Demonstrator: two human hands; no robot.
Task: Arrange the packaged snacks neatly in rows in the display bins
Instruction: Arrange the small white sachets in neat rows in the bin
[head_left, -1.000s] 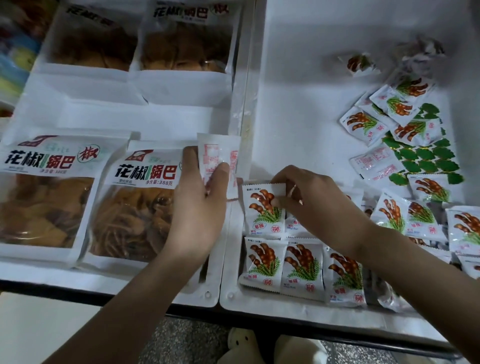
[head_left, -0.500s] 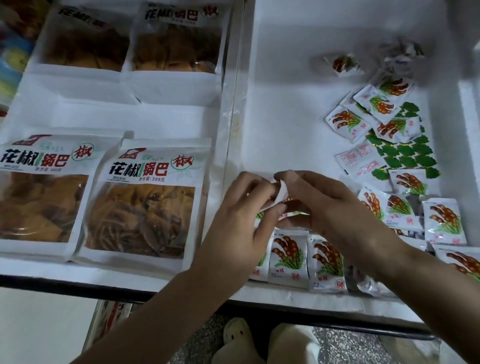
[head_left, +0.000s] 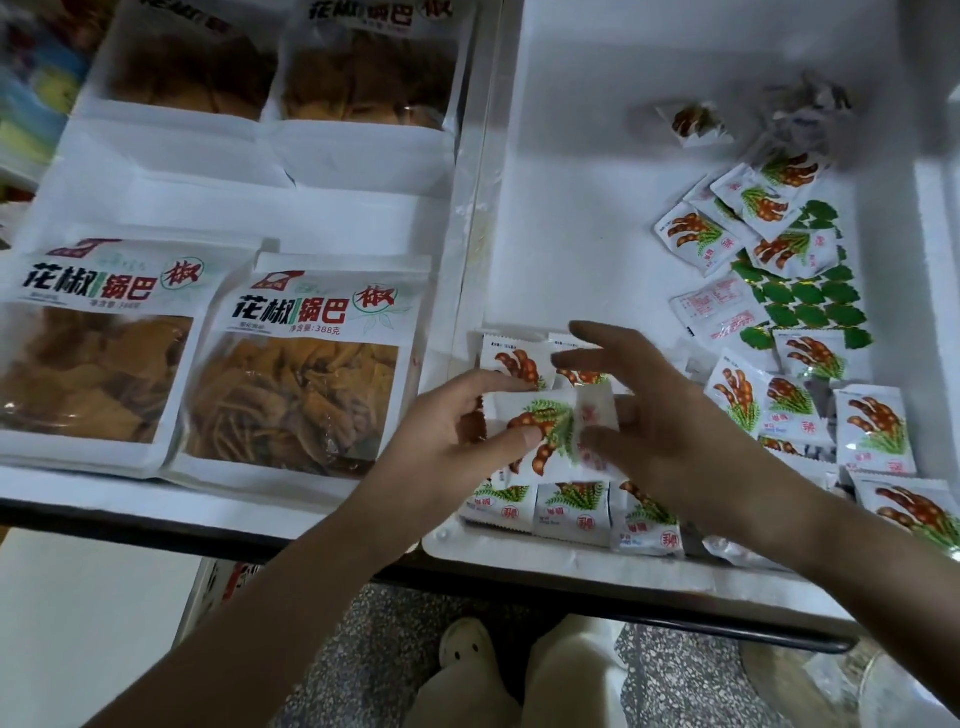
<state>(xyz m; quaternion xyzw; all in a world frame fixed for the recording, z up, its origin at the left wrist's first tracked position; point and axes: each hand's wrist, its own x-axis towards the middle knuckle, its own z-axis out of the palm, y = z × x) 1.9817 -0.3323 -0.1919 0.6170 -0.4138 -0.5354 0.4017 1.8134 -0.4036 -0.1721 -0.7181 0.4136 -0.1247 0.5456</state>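
Pinching one packet (head_left: 543, 434), two hands (head_left: 457, 434) (head_left: 675, 436), four large bags (head_left: 306, 374)

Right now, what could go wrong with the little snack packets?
The left hand pinches a tilted packet; set down crooked, it might mess the front row. The right hand spreads its fingers over the back row and could bump it. The front row lies near the bin rim; a nudge might spill packets.

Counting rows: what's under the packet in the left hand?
Front-row packets show past its near edge, and a back-row packet past its far edge. Whatever lies directly under the held packet and left hand is covered.
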